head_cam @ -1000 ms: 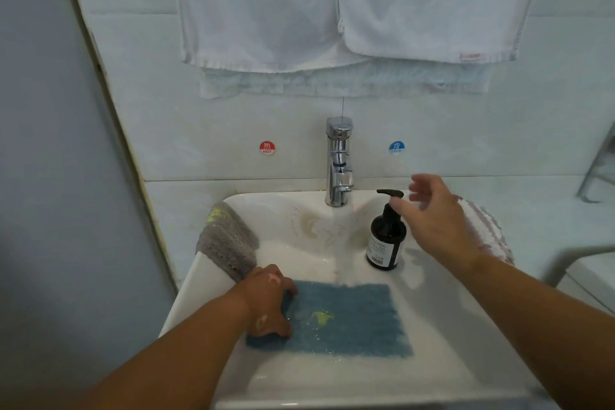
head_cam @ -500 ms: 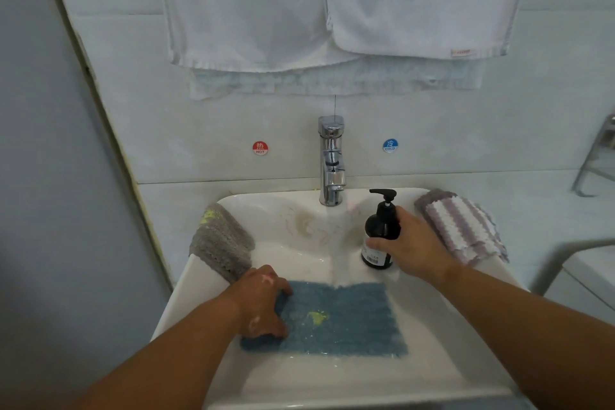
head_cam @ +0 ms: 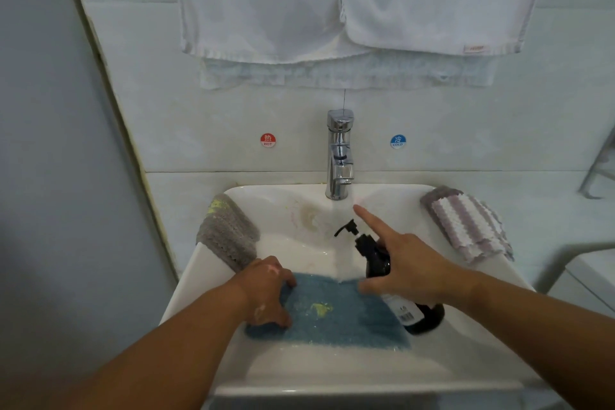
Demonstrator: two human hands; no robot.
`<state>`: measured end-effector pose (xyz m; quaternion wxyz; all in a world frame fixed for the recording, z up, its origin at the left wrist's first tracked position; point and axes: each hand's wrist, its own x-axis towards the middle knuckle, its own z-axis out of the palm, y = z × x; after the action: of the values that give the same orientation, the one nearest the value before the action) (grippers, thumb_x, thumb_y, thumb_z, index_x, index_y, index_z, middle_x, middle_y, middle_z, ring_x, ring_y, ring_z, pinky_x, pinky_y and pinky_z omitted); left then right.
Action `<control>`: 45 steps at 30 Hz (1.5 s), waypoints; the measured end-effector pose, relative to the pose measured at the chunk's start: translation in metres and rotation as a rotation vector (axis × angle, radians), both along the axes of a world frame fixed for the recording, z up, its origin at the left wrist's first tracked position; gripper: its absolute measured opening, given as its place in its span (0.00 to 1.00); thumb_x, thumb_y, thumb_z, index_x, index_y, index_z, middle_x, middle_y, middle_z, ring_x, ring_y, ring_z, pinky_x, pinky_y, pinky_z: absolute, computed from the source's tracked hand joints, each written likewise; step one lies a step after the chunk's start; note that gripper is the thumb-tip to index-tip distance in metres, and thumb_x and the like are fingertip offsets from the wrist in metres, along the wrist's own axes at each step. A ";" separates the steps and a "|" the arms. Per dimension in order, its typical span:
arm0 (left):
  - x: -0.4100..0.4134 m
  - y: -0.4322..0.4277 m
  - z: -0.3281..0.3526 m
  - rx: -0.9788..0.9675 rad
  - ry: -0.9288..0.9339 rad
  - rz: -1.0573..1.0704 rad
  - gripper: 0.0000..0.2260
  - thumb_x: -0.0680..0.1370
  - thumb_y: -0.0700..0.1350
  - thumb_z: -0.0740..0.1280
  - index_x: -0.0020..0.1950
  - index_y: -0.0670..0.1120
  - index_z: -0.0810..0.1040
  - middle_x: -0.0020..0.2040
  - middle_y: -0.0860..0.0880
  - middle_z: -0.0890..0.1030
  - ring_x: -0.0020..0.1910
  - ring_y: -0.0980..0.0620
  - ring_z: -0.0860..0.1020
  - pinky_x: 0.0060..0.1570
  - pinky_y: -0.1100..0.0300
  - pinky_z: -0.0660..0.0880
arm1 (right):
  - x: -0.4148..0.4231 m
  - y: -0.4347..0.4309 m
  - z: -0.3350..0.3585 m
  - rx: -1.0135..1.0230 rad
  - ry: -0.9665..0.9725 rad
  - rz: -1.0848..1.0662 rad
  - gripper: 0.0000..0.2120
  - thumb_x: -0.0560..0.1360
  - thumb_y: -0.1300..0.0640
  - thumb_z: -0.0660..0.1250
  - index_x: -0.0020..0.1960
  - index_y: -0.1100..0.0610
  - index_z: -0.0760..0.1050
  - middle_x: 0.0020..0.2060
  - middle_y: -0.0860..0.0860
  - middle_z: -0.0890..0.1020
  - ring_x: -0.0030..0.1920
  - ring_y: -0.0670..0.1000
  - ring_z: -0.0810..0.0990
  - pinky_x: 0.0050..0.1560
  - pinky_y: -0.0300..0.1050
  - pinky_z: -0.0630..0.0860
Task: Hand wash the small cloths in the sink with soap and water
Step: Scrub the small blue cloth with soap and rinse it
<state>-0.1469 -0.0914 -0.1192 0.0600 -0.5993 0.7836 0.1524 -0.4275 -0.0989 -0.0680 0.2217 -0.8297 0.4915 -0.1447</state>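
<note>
Right hand (head_cam: 409, 271) clamps the one soap bottle (head_cam: 424, 318); left hand (head_cam: 266, 293), fingers apart, presses blue cloth (head_cam: 352, 321), one of three

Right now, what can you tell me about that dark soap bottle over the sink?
The soap bottle is dark, glossy, plastic-looking, with a black pump head and a white barcode label near its base. The right hand grips its middle, index finger stretched out straight. It is tilted, pump pointing up and left, base lower right, by the right end of the blue cloth in the sink; contact there is unclear.
</note>
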 end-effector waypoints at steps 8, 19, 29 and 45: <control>-0.001 0.000 0.000 -0.002 -0.011 0.006 0.35 0.70 0.60 0.77 0.74 0.56 0.71 0.70 0.51 0.68 0.69 0.47 0.67 0.70 0.49 0.70 | 0.006 0.013 -0.011 0.116 0.196 0.213 0.49 0.69 0.53 0.75 0.75 0.27 0.48 0.43 0.43 0.79 0.39 0.45 0.80 0.40 0.36 0.77; -0.001 0.000 -0.001 -0.007 -0.005 0.009 0.34 0.70 0.61 0.76 0.74 0.56 0.71 0.70 0.51 0.68 0.69 0.47 0.67 0.71 0.48 0.69 | 0.020 0.010 -0.022 0.058 0.212 0.263 0.43 0.65 0.54 0.78 0.70 0.33 0.58 0.44 0.45 0.78 0.41 0.48 0.78 0.38 0.38 0.74; -0.001 0.000 0.000 -0.005 -0.017 0.006 0.35 0.70 0.61 0.76 0.74 0.56 0.71 0.70 0.51 0.68 0.69 0.46 0.68 0.70 0.48 0.70 | 0.021 0.016 -0.023 0.018 0.217 0.279 0.46 0.66 0.50 0.77 0.74 0.30 0.53 0.51 0.43 0.78 0.48 0.49 0.78 0.53 0.47 0.80; 0.001 -0.002 -0.002 0.001 -0.014 -0.005 0.35 0.70 0.62 0.76 0.74 0.57 0.70 0.70 0.52 0.68 0.69 0.48 0.67 0.70 0.49 0.70 | -0.001 -0.012 -0.002 0.039 0.053 0.124 0.56 0.69 0.55 0.77 0.78 0.30 0.40 0.45 0.47 0.83 0.44 0.48 0.84 0.52 0.46 0.83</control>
<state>-0.1455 -0.0936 -0.1214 0.0661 -0.5984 0.7845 0.1484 -0.4282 -0.1113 -0.0696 0.2333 -0.8575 0.4477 -0.0988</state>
